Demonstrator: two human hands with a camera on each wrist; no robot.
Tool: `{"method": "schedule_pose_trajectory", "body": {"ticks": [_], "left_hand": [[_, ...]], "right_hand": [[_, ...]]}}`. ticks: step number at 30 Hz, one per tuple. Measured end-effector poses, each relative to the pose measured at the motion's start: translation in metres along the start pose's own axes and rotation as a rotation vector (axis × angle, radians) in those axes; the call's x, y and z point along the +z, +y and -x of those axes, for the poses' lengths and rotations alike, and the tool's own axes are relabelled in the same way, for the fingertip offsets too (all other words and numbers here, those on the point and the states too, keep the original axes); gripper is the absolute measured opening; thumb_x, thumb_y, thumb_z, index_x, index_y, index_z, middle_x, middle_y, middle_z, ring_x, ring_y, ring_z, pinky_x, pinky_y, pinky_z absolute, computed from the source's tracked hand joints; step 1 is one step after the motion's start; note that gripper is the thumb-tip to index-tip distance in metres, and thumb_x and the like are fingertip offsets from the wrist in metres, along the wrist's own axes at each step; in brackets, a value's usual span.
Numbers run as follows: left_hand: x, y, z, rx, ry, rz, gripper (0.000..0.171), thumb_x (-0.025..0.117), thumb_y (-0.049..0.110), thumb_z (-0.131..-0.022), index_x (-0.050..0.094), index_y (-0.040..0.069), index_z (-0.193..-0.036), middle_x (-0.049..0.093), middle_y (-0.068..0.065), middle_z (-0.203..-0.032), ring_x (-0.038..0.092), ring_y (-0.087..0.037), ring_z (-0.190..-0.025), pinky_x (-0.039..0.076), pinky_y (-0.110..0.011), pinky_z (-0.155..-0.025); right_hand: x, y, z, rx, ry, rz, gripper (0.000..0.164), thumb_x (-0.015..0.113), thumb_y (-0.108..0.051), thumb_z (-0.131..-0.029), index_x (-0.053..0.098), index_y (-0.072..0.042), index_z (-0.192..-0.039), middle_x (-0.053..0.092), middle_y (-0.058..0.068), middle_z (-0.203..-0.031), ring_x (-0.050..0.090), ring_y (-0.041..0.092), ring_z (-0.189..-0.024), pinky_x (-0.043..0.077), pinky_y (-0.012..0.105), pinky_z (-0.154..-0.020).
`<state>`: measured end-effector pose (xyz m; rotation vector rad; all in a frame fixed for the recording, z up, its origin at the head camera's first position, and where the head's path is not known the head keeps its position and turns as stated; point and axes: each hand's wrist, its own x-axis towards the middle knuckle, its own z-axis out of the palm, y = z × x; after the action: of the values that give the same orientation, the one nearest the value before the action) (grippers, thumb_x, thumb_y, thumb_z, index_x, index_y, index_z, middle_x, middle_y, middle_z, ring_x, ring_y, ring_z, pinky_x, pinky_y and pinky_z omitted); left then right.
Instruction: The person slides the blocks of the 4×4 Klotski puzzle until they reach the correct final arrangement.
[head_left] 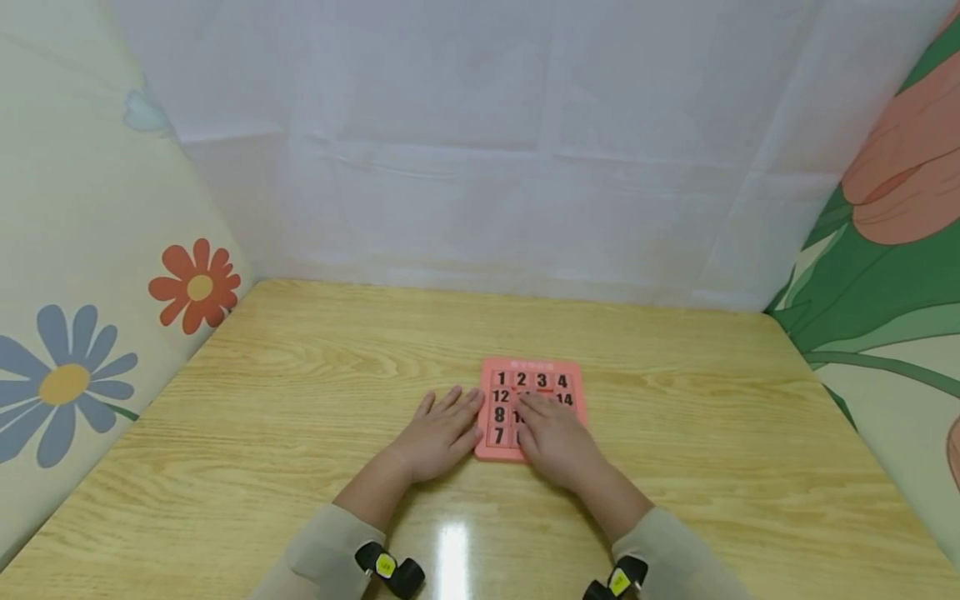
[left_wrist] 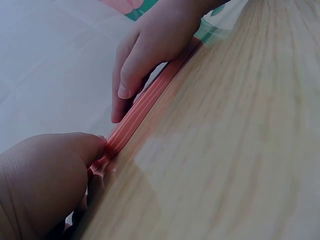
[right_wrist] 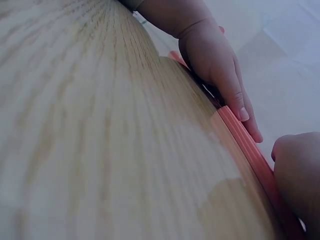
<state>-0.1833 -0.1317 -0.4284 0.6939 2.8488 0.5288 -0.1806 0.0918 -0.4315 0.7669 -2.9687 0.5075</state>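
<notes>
A pink number slide puzzle (head_left: 500,415) lies flat on the table, with black numbers on its tiles; 1, 2, 3, 4 fill the top row. My left hand (head_left: 437,435) lies at the puzzle's left edge, fingers extended, thumb touching the frame. Over the puzzle's middle and lower right is my right hand (head_left: 561,442), its fingertips on the tiles, hiding several numbers. From the side, the left wrist view shows the ridged pink edge of the puzzle (left_wrist: 145,102) between both hands. In the right wrist view the left thumb rests at the puzzle's corner.
The wood-grain table (head_left: 337,350) extends around the puzzle. A white cloth (head_left: 480,167) hangs behind it. Flower-patterned panels stand at left (head_left: 75,208) and right (head_left: 885,292). Dark wrist cameras with yellow labels sit on both sleeves.
</notes>
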Motion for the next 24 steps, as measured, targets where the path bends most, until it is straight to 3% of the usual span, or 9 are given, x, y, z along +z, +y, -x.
{"method": "schedule_pose_trajectory", "body": {"ticks": [13, 24], "left_hand": [[-0.0004, 0.0006, 0.0016, 0.012, 0.02, 0.009, 0.057, 0.037, 0.037, -0.105, 0.029, 0.008, -0.154, 0.026, -0.008, -0.162, 0.016, -0.034, -0.152, 0.003, -0.058, -0.123], [-0.0019, 0.0015, 0.0017, 0.004, 0.005, 0.003, 0.057, 0.036, 0.037, -0.106, 0.027, 0.009, -0.155, 0.024, -0.008, -0.163, 0.014, -0.033, -0.153, 0.002, -0.058, -0.123]], "right_hand": [[0.0021, -0.0051, -0.0032, 0.003, -0.021, 0.008, 0.048, 0.037, -0.033, -0.105, 0.047, -0.01, -0.146, 0.043, 0.007, -0.154, 0.037, 0.024, -0.145, 0.024, 0.044, -0.123], [-0.0021, 0.004, 0.0057, 0.014, 0.029, -0.023, 0.048, 0.04, -0.03, -0.104, 0.048, -0.008, -0.145, 0.044, 0.008, -0.154, 0.038, 0.026, -0.144, 0.025, 0.045, -0.122]]}}
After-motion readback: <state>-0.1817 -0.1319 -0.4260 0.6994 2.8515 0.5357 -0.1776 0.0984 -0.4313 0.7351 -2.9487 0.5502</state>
